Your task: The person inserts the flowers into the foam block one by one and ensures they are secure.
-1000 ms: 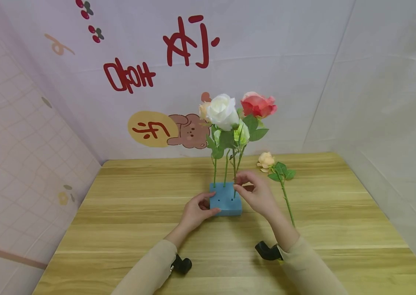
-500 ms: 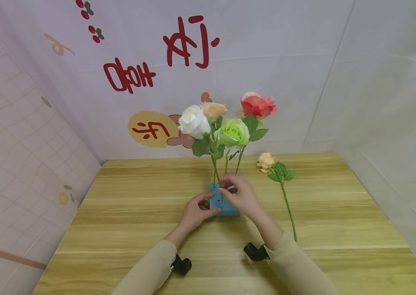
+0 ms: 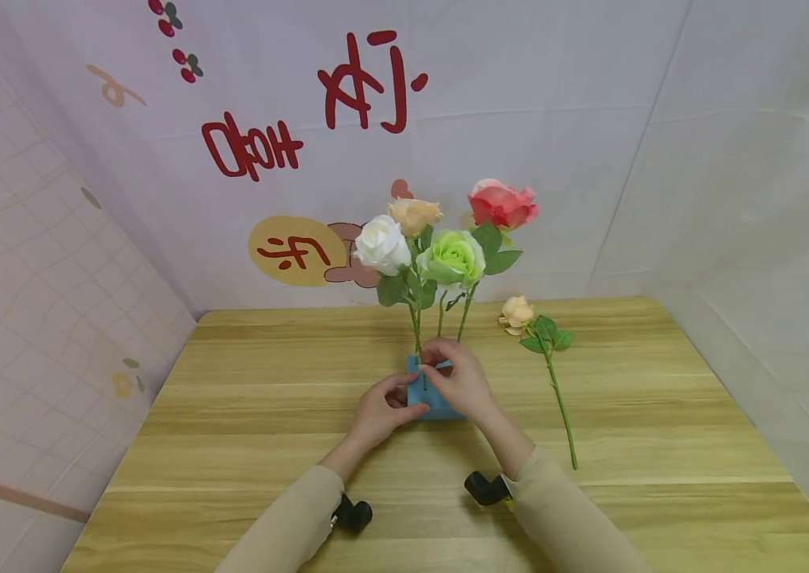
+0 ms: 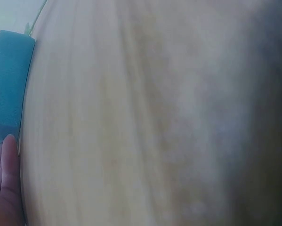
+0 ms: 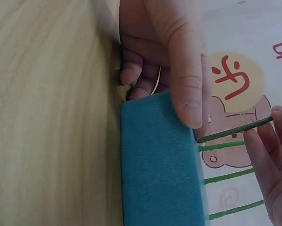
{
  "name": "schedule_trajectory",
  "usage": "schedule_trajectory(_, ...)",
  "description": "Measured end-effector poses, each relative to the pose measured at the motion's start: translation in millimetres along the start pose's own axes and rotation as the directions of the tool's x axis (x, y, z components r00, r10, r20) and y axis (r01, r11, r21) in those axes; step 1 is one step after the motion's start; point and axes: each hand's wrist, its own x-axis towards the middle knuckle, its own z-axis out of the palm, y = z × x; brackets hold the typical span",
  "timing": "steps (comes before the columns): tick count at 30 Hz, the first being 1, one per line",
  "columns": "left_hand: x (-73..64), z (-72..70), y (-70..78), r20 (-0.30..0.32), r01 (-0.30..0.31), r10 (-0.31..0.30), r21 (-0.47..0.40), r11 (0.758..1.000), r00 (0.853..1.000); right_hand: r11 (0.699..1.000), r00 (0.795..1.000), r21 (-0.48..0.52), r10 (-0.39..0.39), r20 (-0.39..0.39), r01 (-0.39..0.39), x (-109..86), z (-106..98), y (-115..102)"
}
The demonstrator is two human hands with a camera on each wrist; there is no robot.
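Observation:
A blue foam block (image 3: 440,404) stands on the table, and my left hand (image 3: 379,410) grips its left side between thumb and fingers. My right hand (image 3: 460,380) pinches the stem (image 5: 235,130) of a white rose (image 3: 381,245) just above the block; in the right wrist view the stem's lower end meets the block's top. Behind it, a peach rose (image 3: 415,216), a light green rose (image 3: 455,258) and a coral-red rose (image 3: 502,204) rise from the block. In the left wrist view, fingers (image 4: 10,165) lie at the block's edge.
Another peach rose (image 3: 517,312) with a long green stem lies on the wooden table (image 3: 648,414), right of the block. A white printed backdrop (image 3: 519,95) stands behind the table. Black wrist-camera mounts (image 3: 354,514) hang below both forearms.
The white rose and my right hand have moved left across the block, from in front of the green rose to the front left, then slightly lower. My left hand has stayed put.

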Motion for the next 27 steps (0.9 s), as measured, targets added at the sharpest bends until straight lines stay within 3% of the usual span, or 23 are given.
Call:
schedule_trajectory(15, -0.9, -0.2, 1.0, 0.000, -0.003, 0.003, -0.008, 1.000, 1.000, 0.998, 0.998, 0.011, 0.057, 0.041, -0.058, -2.9, 5.2, 10.6)
schedule_trajectory(27, 0.0, 0.4, 0.2, 0.000, -0.016, 0.016, -0.001, 1.000, 1.000, 0.999, 0.997, -0.021, 0.045, 0.058, -0.044, -8.4, 7.5, 20.7)
